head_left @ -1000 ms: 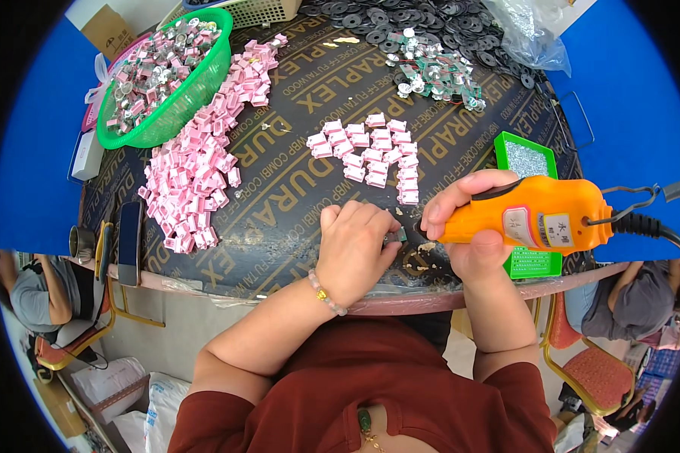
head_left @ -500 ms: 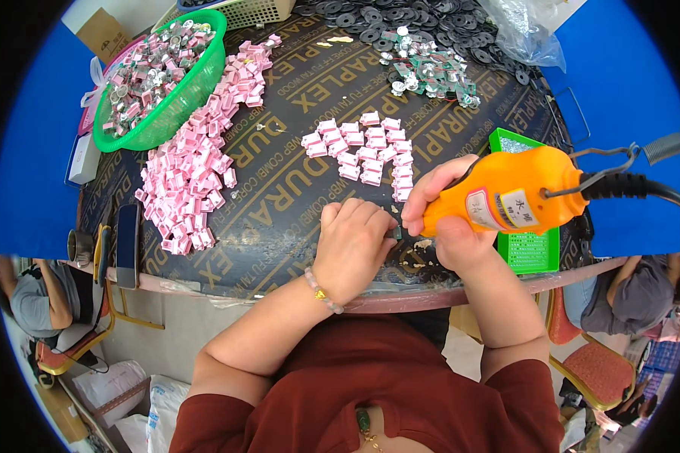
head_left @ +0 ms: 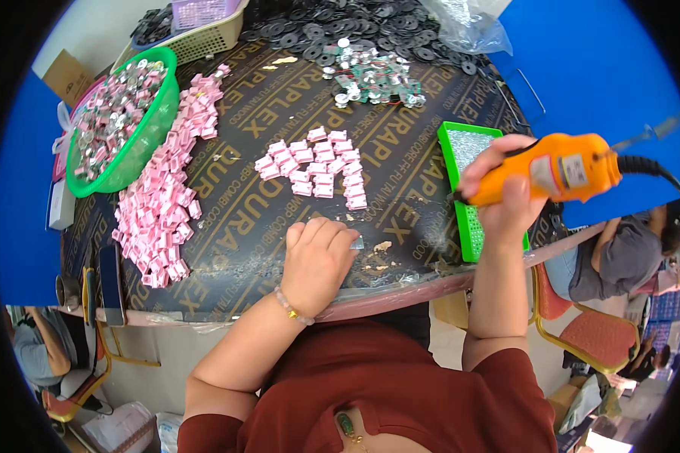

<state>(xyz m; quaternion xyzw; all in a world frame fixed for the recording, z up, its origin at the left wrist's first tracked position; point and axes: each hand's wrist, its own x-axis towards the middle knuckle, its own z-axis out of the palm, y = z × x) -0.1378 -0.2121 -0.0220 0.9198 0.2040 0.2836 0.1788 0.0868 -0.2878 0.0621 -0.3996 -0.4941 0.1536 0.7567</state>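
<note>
Table (head_left: 234, 234): dark, gold-printed, pale scraps (head_left: 383, 246) near its front edge
Room: blue panels (head_left: 23, 226) and seated people (head_left: 627, 260) both sides
Left hand (head_left: 315, 260): curled at a small part (head_left: 357, 243) — pinch hidden, cannot tell
Right hand (head_left: 502, 211): wrapped round the orange tool (head_left: 544, 170), above the green tray (head_left: 449, 158)
Orange tool: tip left, cord right — long axis roughly crosswise

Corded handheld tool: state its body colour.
The corded handheld tool has an orange body, seen best in the head view.
</note>
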